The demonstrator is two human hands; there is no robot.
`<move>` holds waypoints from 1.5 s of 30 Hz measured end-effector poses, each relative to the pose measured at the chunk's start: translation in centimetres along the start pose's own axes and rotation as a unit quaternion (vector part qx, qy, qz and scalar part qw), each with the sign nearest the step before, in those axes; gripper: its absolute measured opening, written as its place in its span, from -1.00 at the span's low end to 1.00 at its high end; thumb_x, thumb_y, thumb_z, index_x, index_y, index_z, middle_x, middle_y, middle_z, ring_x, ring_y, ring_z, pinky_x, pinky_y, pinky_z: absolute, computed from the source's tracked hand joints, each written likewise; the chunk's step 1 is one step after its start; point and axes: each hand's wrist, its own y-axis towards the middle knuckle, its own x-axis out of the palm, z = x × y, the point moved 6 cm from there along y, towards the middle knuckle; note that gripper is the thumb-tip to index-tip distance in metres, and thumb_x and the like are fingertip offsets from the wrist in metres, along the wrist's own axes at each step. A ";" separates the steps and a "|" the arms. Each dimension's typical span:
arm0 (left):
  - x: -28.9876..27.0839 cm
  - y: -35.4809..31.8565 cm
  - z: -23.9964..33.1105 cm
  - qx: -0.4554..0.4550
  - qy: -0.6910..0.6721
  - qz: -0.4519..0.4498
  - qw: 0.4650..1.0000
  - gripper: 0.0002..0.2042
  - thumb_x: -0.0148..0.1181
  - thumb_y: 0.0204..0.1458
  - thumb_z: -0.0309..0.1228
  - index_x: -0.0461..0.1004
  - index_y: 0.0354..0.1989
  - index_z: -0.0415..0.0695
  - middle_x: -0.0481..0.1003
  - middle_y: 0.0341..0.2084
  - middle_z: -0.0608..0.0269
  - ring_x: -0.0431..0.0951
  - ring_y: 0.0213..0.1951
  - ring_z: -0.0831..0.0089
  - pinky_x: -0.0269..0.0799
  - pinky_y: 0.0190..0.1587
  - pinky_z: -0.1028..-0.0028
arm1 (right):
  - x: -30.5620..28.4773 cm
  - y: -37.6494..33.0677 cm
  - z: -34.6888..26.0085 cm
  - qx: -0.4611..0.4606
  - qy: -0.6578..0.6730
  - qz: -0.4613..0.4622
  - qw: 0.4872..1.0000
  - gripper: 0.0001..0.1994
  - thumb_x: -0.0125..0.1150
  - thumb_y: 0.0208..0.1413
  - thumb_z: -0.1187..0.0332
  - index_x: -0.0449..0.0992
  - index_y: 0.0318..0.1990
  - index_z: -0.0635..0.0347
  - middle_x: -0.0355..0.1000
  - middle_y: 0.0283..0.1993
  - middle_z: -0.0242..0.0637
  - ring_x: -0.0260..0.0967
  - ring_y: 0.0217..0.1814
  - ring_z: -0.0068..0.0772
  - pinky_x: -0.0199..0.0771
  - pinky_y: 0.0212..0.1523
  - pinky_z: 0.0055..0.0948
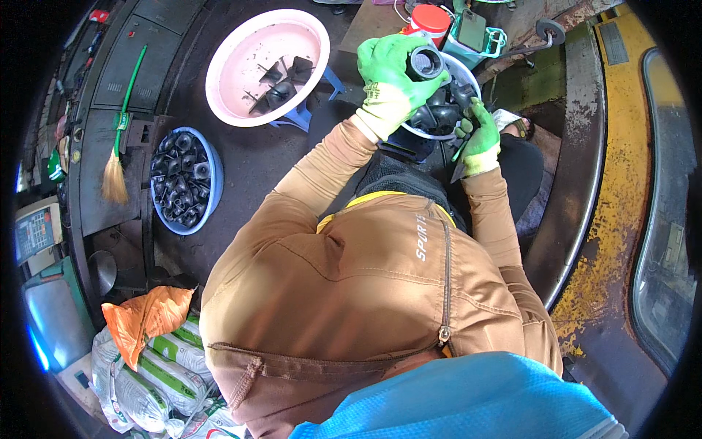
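My left hand [387, 77], in a green glove, is raised and grips a black round pipe fitting [426, 63] with its open end facing up. Just below it a white basin [468, 73] holds several more black fittings [437, 113]. My right hand [480, 143], also green-gloved, rests at the basin's near right edge against those fittings. It is closed on a thin grey blade-like tool [459, 167] that points down toward my lap. My brown sleeves and jacket fill the middle of the view.
A pink basin [234, 51] with a few black fittings stands at upper left on a blue stool. A blue basin [213, 168] full of fittings and a green-handled broom [121, 132] lie left. Sacks [157, 366] are stacked lower left. A red-lidded jar [431, 16] stands behind the white basin.
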 end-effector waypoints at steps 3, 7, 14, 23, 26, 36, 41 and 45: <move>-0.6 0.3 -0.9 0.004 -0.003 0.026 1.000 -0.53 0.57 -0.45 -0.19 0.56 -0.29 -0.01 0.53 -0.32 0.32 0.49 -0.20 0.23 0.28 -0.07 0.24 | -0.4 0.2 0.0 0.001 -0.002 -0.007 1.000 -0.80 0.09 0.19 0.33 0.47 -0.07 0.11 0.29 -0.41 -0.48 0.11 -0.56 -0.64 0.13 -0.55 -0.59; -1.4 0.0 -2.2 0.016 -0.020 0.060 0.998 -0.44 0.60 -0.44 -0.26 0.50 -0.17 -0.05 0.50 -0.20 0.29 0.45 -0.05 0.27 0.23 0.16 0.21 | -0.8 0.8 0.5 0.012 -0.004 -0.005 1.000 -0.89 0.13 0.17 0.35 0.45 -0.15 0.00 0.23 -0.49 -0.53 0.08 -0.60 -0.68 0.05 -0.60 -0.61; -3.9 -0.3 -6.1 -0.002 -0.079 0.092 0.993 -0.38 0.60 -0.40 -0.30 0.43 -0.08 -0.10 0.49 -0.13 0.27 0.43 0.05 0.32 -0.07 0.39 0.16 | -1.4 1.3 1.3 0.032 -0.023 0.026 0.999 -0.90 0.12 0.18 0.33 0.44 -0.17 0.02 0.17 -0.53 -0.57 0.04 -0.62 -0.67 0.01 -0.61 -0.62; -8.4 -2.3 -12.0 -0.235 -0.341 0.118 0.903 -0.45 0.51 -0.24 -0.53 0.42 0.00 -0.16 0.47 -0.14 0.28 0.45 -0.07 0.52 0.45 -0.02 0.53 | 0.3 1.0 2.2 0.041 -0.103 0.004 0.994 -0.83 0.14 0.19 0.16 0.46 -0.24 0.01 0.22 -0.52 -0.55 0.10 -0.62 -0.65 0.09 -0.64 -0.63; -10.1 -3.2 -12.4 -0.286 -0.365 0.114 0.878 -0.47 0.47 -0.19 -0.52 0.42 0.02 -0.15 0.47 -0.14 0.26 0.45 -0.07 0.52 0.44 -0.02 0.52 | 0.8 1.1 2.7 0.058 -0.113 0.007 0.992 -0.75 0.08 0.23 0.05 0.46 -0.21 0.00 0.27 -0.52 -0.55 0.10 -0.63 -0.65 0.08 -0.64 -0.63; -12.6 -4.7 -13.9 -0.346 -0.417 0.145 0.828 -0.44 0.53 -0.24 -0.46 0.45 0.01 -0.13 0.49 -0.16 0.35 0.45 -0.07 0.53 0.40 0.03 0.50 | 1.7 1.6 3.7 0.071 -0.140 -0.027 0.987 -0.74 0.06 0.24 0.05 0.46 -0.21 0.02 0.30 -0.49 -0.53 0.09 -0.61 -0.66 0.09 -0.62 -0.62; -15.3 -4.9 -15.0 -0.267 -0.232 0.183 0.917 -0.42 0.58 -0.33 -0.35 0.48 -0.05 -0.13 0.51 -0.13 0.25 0.47 0.00 0.35 0.31 0.16 0.31 | 1.8 1.7 3.9 0.085 -0.160 -0.030 0.983 -0.74 0.07 0.23 0.06 0.45 -0.20 0.03 0.30 -0.48 -0.51 0.11 -0.60 -0.66 0.10 -0.62 -0.63; -18.6 -5.1 -15.6 -0.176 0.045 0.149 0.972 -0.42 0.57 -0.38 -0.28 0.50 -0.08 -0.07 0.50 -0.08 0.18 0.32 0.14 0.08 0.18 0.26 0.14 | 1.6 1.8 3.9 0.079 -0.180 -0.017 0.980 -0.74 0.08 0.22 0.08 0.45 -0.20 0.06 0.29 -0.49 -0.52 0.12 -0.60 -0.66 0.10 -0.63 -0.65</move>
